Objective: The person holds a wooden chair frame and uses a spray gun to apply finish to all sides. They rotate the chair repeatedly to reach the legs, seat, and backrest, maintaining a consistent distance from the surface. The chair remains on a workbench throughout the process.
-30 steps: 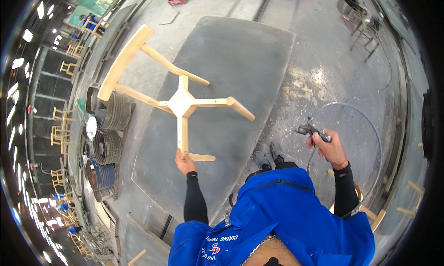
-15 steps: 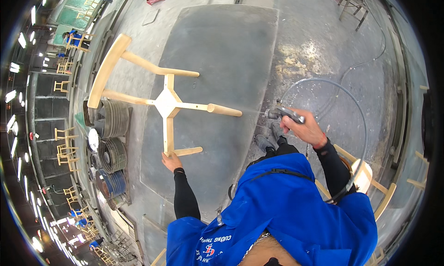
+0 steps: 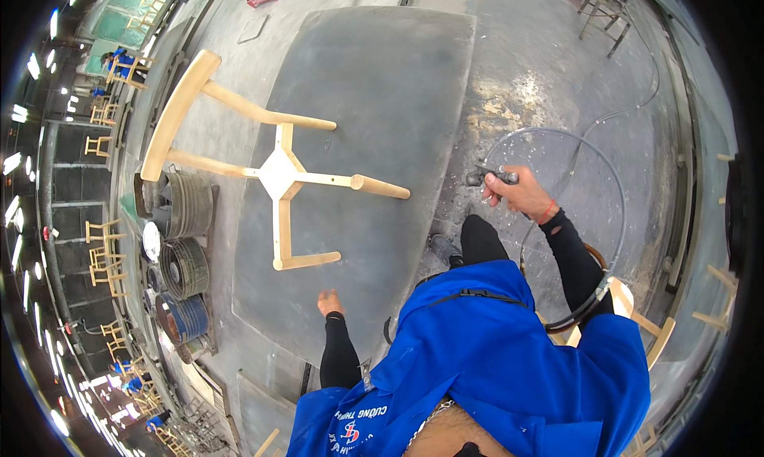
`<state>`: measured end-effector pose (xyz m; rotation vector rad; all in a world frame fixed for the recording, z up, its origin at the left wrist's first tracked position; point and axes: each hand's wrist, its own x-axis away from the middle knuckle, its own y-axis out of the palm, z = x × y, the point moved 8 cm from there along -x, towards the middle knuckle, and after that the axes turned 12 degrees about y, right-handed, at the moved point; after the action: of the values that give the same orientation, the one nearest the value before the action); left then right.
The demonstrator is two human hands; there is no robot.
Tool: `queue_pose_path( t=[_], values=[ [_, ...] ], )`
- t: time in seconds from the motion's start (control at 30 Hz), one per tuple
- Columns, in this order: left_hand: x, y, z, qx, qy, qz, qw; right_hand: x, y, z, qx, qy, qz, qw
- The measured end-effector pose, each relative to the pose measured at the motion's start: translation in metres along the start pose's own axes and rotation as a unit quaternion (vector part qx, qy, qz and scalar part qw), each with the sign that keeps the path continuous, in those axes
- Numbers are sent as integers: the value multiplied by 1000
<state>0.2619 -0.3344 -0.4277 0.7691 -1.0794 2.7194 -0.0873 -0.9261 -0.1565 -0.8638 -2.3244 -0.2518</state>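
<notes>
2 hands in my view: left hand (image 3: 329, 302) loose and empty, just short of the chair frame (image 3: 280, 175) lying on the grey mat (image 3: 398, 83); right hand (image 3: 517, 193) grips the spray gun (image 3: 489, 175). risk i judge: the looped hose (image 3: 613, 218) near my foot could snag.

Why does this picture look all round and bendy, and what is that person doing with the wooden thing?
A camera on the person's head looks down through a wide lens, which bends straight edges. That blue shape is their own jacket. On the dark grey floor mat lies an unpainted pale wooden chair frame. The right hand grips a small metal spray tool joined to a long grey hose. The left hand is empty, just short of the frame. Round metal buckets stand at the left.
</notes>
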Motion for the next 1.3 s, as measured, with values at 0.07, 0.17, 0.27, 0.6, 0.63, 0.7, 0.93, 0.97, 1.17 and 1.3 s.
queue_pose_path(
  t=[0.07, 0.17, 0.27, 0.6, 0.63, 0.7, 0.93, 0.97, 1.17, 1.3],
  values=[
    [29, 19, -10, 12, -41, -31, 999, 8, 0, -37, -24, -9, -45, 999],
    [65, 42, -22, 41, -127, -81, 988, 8, -4, -85, -39, -46, -98, 993],
    [88, 69, -29, 78, -192, -108, 972, -14, -11, -120, -28, -78, -143, 986],
    [171, 189, 68, 72, -149, -147, 975, -120, -43, -175, 52, -3, -282, 958],
    [176, 196, 89, 73, -135, -144, 978, -134, -45, -176, 77, -2, -287, 955],
    [189, 210, 124, 97, -114, -140, 979, -167, -41, -171, 118, -16, -306, 945],
    [201, 214, 193, 120, -50, -64, 989, -282, -37, -100, 250, 27, -244, 937],
    [199, 214, 199, 139, -42, -49, 988, -289, -38, -96, 248, 8, -250, 936],
    [151, 227, 282, 101, 151, 94, 979, -286, -55, -113, 299, -18, -238, 924],
    [112, 246, 342, 106, 196, 170, 960, -242, -67, -145, 267, 30, -241, 933]
  ],
)
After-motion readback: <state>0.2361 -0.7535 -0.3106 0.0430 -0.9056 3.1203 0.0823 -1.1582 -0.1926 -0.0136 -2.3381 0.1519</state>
